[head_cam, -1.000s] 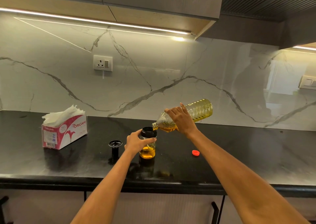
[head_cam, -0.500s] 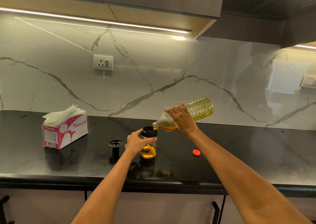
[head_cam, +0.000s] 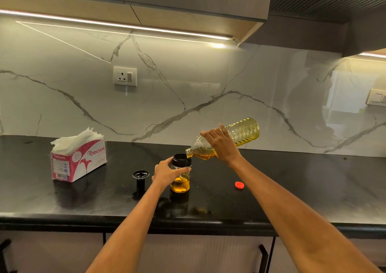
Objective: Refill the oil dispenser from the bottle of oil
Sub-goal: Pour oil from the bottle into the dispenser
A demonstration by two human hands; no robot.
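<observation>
A small glass oil dispenser [head_cam: 180, 184] with a black collar stands upright on the black counter [head_cam: 292, 189], golden oil in its lower part. My left hand [head_cam: 167, 173] grips its side. A clear plastic oil bottle [head_cam: 242, 134] is tipped almost level, its open mouth just over the dispenser's rim, with oil pooled at its neck. My right hand [head_cam: 222, 144] holds the bottle around its shoulder. The dispenser's black top [head_cam: 140, 179] stands on the counter to the left. The bottle's red cap [head_cam: 239, 185] lies to the right.
A pink and white tissue box [head_cam: 78, 161] sits at the left of the counter. A marble backsplash with a wall socket [head_cam: 125, 76] rises behind. The counter's front edge runs just below my forearms, with cabinet doors underneath.
The bottle's rear end has risen slightly and the oil level in the dispenser looks a little higher. Both hands keep their grips in nearly the same place.
</observation>
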